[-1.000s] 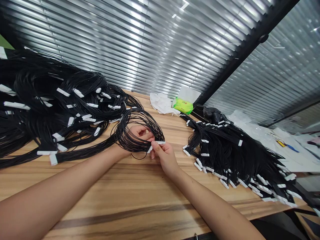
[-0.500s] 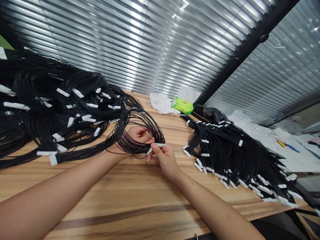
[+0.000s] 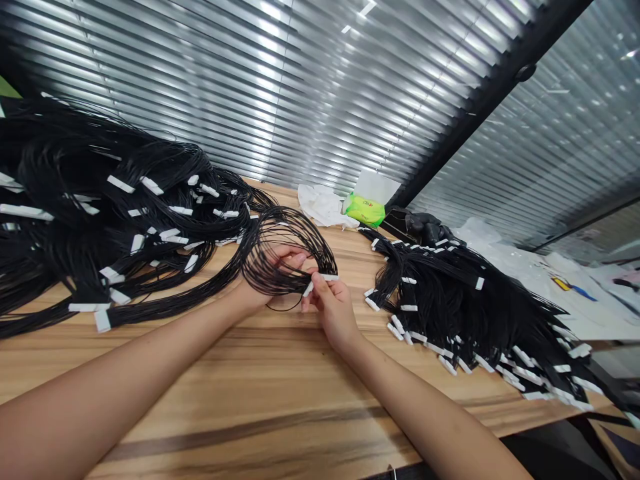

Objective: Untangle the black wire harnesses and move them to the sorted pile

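Observation:
A bundle of thin black wires is looped into a coil [image 3: 256,245] in the middle of the view, with white connectors at its right end. My right hand [image 3: 333,307] pinches a white connector [image 3: 329,277] between thumb and fingers; a second white piece shows just below its thumb. Behind the loops, my left hand [image 3: 286,257] is partly covered by the wires. Its fingers are curled in toward the right side of the coil and hold the wires there. From the coil's left, the bundle trails down to more white connectors [image 3: 103,320] on the table.
A large heap of black wire harnesses [image 3: 165,163] fills the left. Another pile [image 3: 450,293] lies to the right, its white connectors toward me. At the back are crumpled white tissue [image 3: 320,203] and a green tissue pack [image 3: 365,210]. Pliers [image 3: 573,288] lie on a white surface far right.
Both hands and the coil have shifted slightly right and up. The coil's loops look more spread over my left hand. My right hand keeps its pinch on the connector.

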`<state>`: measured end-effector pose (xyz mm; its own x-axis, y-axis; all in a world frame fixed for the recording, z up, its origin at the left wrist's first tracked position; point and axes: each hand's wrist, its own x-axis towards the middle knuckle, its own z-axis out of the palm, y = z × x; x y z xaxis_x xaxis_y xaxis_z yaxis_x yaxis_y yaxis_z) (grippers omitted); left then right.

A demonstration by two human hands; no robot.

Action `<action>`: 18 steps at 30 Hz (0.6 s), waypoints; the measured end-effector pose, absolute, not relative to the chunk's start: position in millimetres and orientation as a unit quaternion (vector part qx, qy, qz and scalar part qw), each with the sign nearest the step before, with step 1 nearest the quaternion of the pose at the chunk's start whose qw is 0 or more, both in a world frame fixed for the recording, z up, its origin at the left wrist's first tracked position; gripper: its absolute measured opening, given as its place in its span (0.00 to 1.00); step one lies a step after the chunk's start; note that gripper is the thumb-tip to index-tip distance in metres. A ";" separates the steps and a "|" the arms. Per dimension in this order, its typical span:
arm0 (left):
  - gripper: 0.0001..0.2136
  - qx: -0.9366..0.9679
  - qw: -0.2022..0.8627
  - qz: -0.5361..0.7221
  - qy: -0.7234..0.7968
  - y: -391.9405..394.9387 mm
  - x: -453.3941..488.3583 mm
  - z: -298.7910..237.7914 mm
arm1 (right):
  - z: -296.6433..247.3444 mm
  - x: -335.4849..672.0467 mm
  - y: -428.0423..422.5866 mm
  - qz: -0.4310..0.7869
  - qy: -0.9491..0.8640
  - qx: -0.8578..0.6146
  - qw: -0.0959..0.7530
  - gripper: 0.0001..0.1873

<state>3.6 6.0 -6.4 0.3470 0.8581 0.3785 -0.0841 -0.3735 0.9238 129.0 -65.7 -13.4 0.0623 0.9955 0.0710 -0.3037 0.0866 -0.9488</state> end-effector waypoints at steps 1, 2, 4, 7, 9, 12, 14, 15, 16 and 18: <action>0.15 0.667 0.473 0.499 0.288 7.3 3.7 -7.9 | -13.8 129.8 -64.7 0.519 -0.415 -0.419 0.619 0.17; 0.16 0.669 0.471 0.500 0.285 8.1 3.6 -9.4 | -14.0 130.7 -63.7 0.497 -0.407 -0.429 0.635 0.17; 0.17 0.686 0.465 0.479 0.291 8.3 2.7 -12.1 | -13.8 132.9 -61.6 0.452 -0.387 -0.448 0.667 0.16; 0.15 0.754 0.366 0.415 0.354 6.4 -0.4 -12.4 | -12.7 136.1 -58.0 0.421 -0.343 -0.464 0.700 0.17; 0.12 0.789 0.265 0.401 0.383 3.9 -3.5 -8.8 | -11.9 137.6 -55.5 0.417 -0.313 -0.473 0.710 0.17; 0.08 0.801 0.150 0.437 0.380 -1.6 -8.3 -0.1 | -11.0 138.9 -53.1 0.413 -0.292 -0.487 0.712 0.18; 0.08 0.806 0.087 0.454 0.369 -5.5 -10.6 4.9 | -10.8 138.9 -52.7 0.410 -0.292 -0.489 0.712 0.18; 0.08 0.811 0.057 0.458 0.360 -7.1 -11.3 6.6 | -10.8 138.7 -52.9 0.409 -0.295 -0.488 0.712 0.18; 0.08 0.816 0.032 0.460 0.348 -8.4 -11.7 7.6 | -11.0 138.4 -53.3 0.410 -0.299 -0.487 0.711 0.18; 0.08 0.828 -0.005 0.460 0.322 -9.6 -11.9 7.7 | -11.5 137.8 -54.2 0.411 -0.310 -0.485 0.707 0.17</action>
<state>-11.9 -9.6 7.7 0.3700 0.5272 0.7649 0.5372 -0.7932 0.2869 137.8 -54.2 -11.5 0.4701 0.8817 0.0395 -0.2803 0.1916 -0.9406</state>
